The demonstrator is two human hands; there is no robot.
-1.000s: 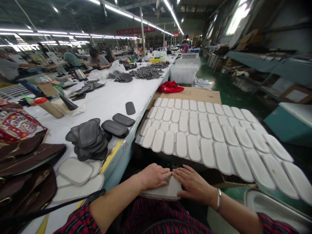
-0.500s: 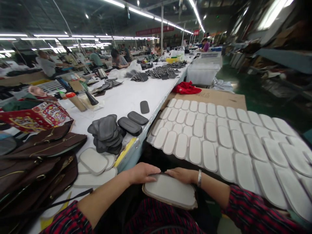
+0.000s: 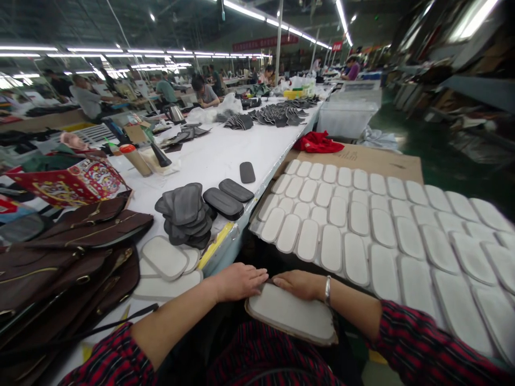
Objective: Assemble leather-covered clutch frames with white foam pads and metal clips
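Note:
A pale oval-ended panel with a brown, rough edge lies in front of my body at the bottom centre. My left hand rests at its upper left corner, fingers close together and pointing right; its fingertips' underside is hidden. My right hand, with a silver bangle at the wrist, lies along the panel's far edge, and what its fingers grip underneath is hidden. The two hands nearly meet. Rows of similar pale panels with grey rims cover a board to the right.
On the white table lie stacked dark grey pads, pale panels, brown leather bags and a red patterned bag. A red cloth lies on cardboard. People work farther back.
The camera view has shifted, so the surroundings sit farther right. My left hand's fingers lie flatter and closer together at the panel's corner. My right hand stays on the far edge.

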